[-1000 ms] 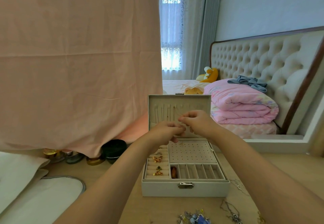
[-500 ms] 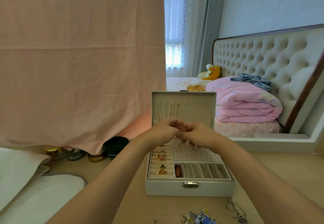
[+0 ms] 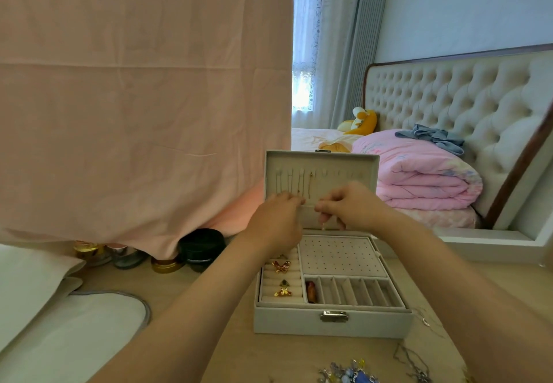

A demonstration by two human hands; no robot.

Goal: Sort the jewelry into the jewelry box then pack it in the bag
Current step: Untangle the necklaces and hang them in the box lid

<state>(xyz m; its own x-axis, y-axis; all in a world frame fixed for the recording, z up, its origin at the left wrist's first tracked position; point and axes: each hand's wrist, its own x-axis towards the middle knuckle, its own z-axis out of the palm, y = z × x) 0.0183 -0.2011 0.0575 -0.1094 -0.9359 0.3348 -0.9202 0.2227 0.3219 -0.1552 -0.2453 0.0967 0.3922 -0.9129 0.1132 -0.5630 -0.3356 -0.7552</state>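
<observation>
My jewelry box (image 3: 332,321) sits open on the desk (image 3: 209,349) in front of me, its lid (image 3: 321,162) standing upright with thin chains (image 3: 294,183) hanging from the hooks inside. Both my hands are raised in front of the lower part of the lid. My left hand (image 3: 276,221) has its fingers curled in toward the lid; my right hand (image 3: 348,206) is pinched just beside it, and something thin dangles below its fingertips, too small to make out. I cannot tell whether either hand truly grips a chain.

In the box, a gold butterfly ring (image 3: 281,266) and two smaller rings sit in the padded rolls on the left. An amber piece (image 3: 311,288) lies in the first narrow slot beside them. The dotted earring panel (image 3: 341,255) lies behind the slots.

More jewelry (image 3: 353,375) lies loose on the desk near me, with a chain (image 3: 411,358) to its right. A white bag (image 3: 71,331) lies at my left, well apart from the box. A pink cloth (image 3: 143,98) hangs behind, with jars (image 3: 200,248) under its hem.
</observation>
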